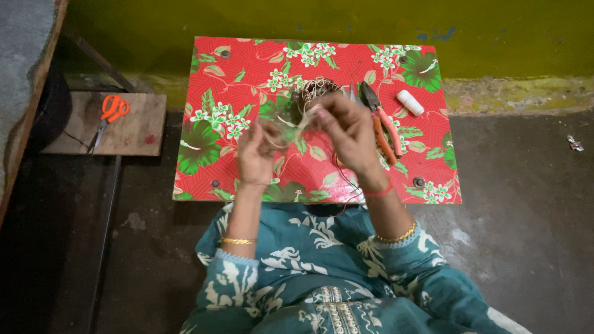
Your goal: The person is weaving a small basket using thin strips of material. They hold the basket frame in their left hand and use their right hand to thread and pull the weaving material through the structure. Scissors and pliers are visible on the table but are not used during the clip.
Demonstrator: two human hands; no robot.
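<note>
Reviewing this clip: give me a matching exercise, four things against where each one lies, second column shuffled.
Things:
1. scissors
2. pliers
3. white spool
4. woven thread ball

Places:
A. on the floral table, just past the fingertips of both hands
B. on the small wooden board left of the table
C. near the table's far right corner
D. on the table, right beside the right hand

Pairs: 1-B, 2-D, 3-C, 4-A

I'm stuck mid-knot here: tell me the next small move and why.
Probably pull the pale cord snug: both the left hand and right hand pinch it, and it looks slack between them beside the netted ball.
</note>
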